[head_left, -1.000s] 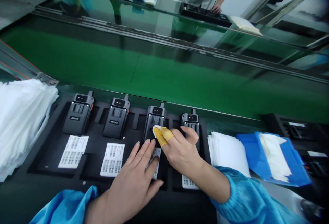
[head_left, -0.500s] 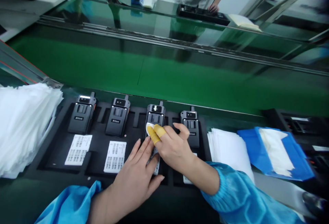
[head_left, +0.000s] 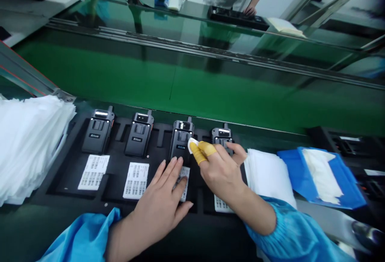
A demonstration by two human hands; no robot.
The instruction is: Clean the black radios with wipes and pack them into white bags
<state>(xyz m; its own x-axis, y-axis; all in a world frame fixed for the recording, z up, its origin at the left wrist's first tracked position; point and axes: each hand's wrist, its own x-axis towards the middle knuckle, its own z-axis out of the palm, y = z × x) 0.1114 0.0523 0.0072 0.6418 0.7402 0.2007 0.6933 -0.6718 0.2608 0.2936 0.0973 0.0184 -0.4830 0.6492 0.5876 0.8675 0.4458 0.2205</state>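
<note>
Sits third in a row of four, back up, in its slot of the black tray (head_left: pixel 60 185): the radio (head_left: pixel 181 143). Touched at its upper right edge by a small white wipe (head_left: pixel 192 145), pinched in the right hand (head_left: pixel 221 169) between two fingers in yellow cots (head_left: pixel 201 151). Steadied from below by the left hand (head_left: pixel 164 198), spread flat and grasping nothing, fingertips at the radio's lower end and partly over the label (head_left: pixel 184 181) in the same slot.

Just to the right, half hidden under the right hand, the fourth radio (head_left: pixel 223 135). Further left, two more radios (head_left: pixel 136 133), each with its own label below. Beside the tray, white sheets (head_left: pixel 30 141) on the left and a smaller stack (head_left: pixel 266 173) on the right, then a blue packet (head_left: pixel 325 177). Beyond all of it, the green belt (head_left: pixel 210 89).

Risks, as a judgement: might shift the radio in its slot with a hard sideways rub, since only flat fingertips brace it. Might crease or smear the label under the left fingers. Might nudge the fourth radio with the right hand's outer fingers, close as they are. Might let the wipe slip, held as it is only at the fingertips.
</note>
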